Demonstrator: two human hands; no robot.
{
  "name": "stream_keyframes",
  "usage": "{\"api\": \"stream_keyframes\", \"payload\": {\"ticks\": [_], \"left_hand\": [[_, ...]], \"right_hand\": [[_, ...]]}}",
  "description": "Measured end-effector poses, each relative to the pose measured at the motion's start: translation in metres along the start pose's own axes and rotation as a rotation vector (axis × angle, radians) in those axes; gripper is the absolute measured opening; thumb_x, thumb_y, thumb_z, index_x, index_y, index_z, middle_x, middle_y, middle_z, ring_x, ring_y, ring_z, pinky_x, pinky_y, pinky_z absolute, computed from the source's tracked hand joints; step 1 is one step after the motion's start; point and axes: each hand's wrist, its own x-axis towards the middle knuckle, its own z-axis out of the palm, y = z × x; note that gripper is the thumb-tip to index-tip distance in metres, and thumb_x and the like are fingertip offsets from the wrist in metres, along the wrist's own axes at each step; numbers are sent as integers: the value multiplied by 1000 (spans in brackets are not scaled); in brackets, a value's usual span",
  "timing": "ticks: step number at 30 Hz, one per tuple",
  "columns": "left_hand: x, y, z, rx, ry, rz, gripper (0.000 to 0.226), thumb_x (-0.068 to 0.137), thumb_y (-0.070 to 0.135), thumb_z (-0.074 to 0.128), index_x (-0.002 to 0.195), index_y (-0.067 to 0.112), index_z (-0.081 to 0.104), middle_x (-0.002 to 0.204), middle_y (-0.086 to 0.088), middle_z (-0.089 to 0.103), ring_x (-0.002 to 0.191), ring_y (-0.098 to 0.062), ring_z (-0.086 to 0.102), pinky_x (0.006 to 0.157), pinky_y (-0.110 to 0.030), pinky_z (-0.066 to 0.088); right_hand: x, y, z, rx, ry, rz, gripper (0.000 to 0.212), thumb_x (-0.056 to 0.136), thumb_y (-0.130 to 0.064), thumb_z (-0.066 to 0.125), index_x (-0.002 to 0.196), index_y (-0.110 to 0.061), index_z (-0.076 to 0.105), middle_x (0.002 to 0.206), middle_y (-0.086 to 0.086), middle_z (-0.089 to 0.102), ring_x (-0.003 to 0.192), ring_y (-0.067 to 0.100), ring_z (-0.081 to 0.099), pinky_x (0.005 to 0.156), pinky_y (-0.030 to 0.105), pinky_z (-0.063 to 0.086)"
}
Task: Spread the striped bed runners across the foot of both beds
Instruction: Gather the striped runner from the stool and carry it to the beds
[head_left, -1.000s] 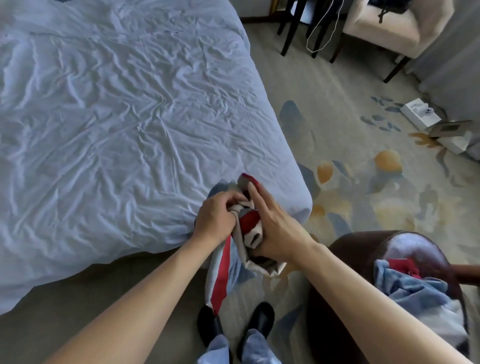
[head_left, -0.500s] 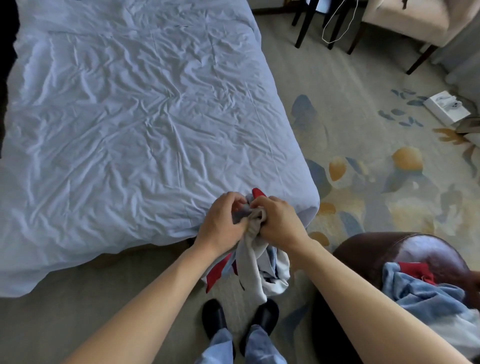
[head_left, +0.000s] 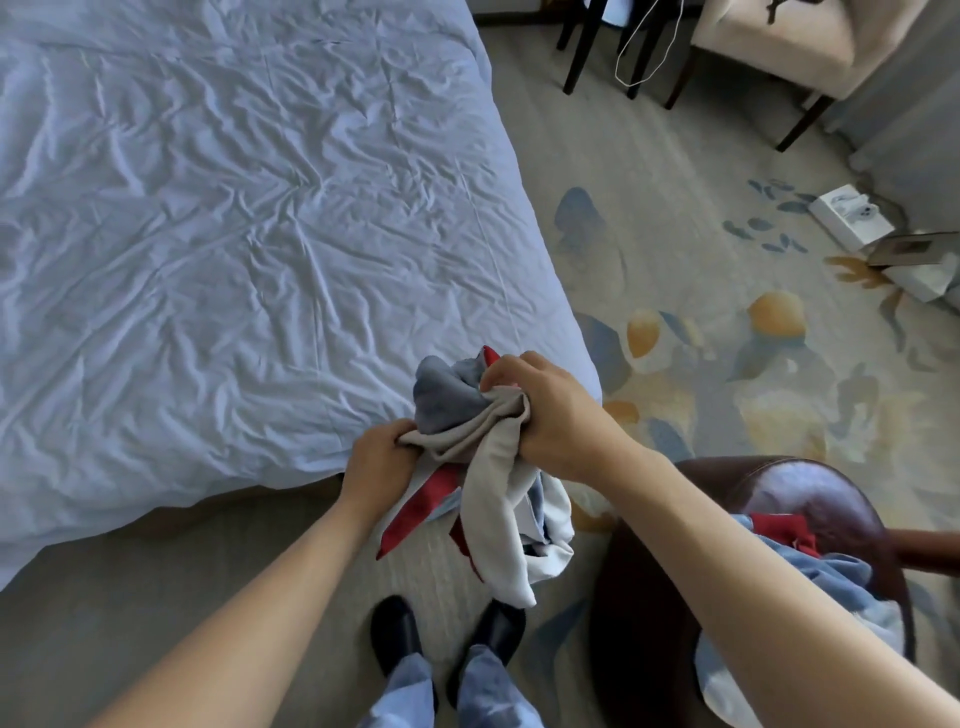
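Hands have drawn apart, left hand (head_left: 382, 457) and right hand (head_left: 550, 410) each gripping the bunched runner (head_left: 488, 467).

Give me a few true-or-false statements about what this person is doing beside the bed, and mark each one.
1. Both hands grip the same bunched striped runner. True: the left hand and right hand each clutch part of it.
2. The runner is already spread flat across the bed. False: it is still crumpled, hanging between the hands at the bed's corner.
3. More blue and red cloth lies on the dark brown chair at the person's right. True.
4. The person is barefoot. False: black shoes show on the carpet.
5. The bedsheet is smooth and tight. False: it is wrinkled all over.
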Motion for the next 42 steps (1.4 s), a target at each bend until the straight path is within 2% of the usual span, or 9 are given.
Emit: {"api": "stream_keyframes", "payload": {"ticks": [4,6,8,11,15,22,27,34,42], "left_hand": [[-4,34,-17,-43,109,21,25,95,21,53,78,18,70,68,7,67,65,-7,60,58,-20,44],[-6,48,-23,3,135,76,22,91,18,56,74,20,70,64,8,66,62,-6,58,53,-19,41],[-9,58,-27,28,146,128,22,87,13,57,68,21,65,60,9,61,60,-4,56,48,-14,33],[-14,65,-32,62,162,186,32,86,11,57,63,33,51,59,11,53,60,-8,52,50,-16,29],[-23,62,-43,140,193,210,19,89,22,56,71,29,57,61,10,51,62,-19,50,56,-27,31],[-44,23,-107,314,297,263,16,92,11,54,99,17,66,89,0,64,77,-33,63,63,-44,51],[-62,-20,-190,362,390,293,26,88,-1,55,106,14,65,92,-3,60,71,-36,62,58,-44,51],[-98,-118,-326,333,541,223,23,89,3,53,107,13,65,94,-4,59,74,-37,61,59,-43,50],[-145,-221,-464,336,737,94,17,88,5,52,99,11,63,94,-7,60,75,-38,60,56,-45,47]], "right_hand": [[-1,14,21,-227,-143,-51,103,78,-7,68,154,-44,8,145,2,26,78,25,57,65,39,53],[2,17,32,-287,-180,-61,110,80,-3,63,153,-47,-8,151,5,19,70,29,57,61,46,54],[5,18,37,-313,-191,-46,111,82,-5,62,151,-49,-13,144,8,28,66,30,57,59,49,54],[13,15,40,-337,-174,-21,94,82,-11,62,154,-41,8,124,8,45,76,37,60,63,50,53],[24,3,41,-404,-166,-18,60,80,-18,59,137,-28,41,115,4,54,81,32,60,61,39,46],[49,-57,67,-465,-155,-110,35,79,-18,60,112,-20,51,92,-3,48,70,23,48,56,33,38],[92,-141,101,-508,-137,-231,37,76,-19,63,111,-21,51,93,-1,51,68,20,43,56,33,38],[156,-286,189,-572,-134,-409,72,74,-20,63,141,-28,40,110,3,56,93,29,60,61,33,39],[217,-448,296,-529,-175,-584,58,74,-16,63,129,-20,48,112,7,58,99,34,58,64,33,37]]}}
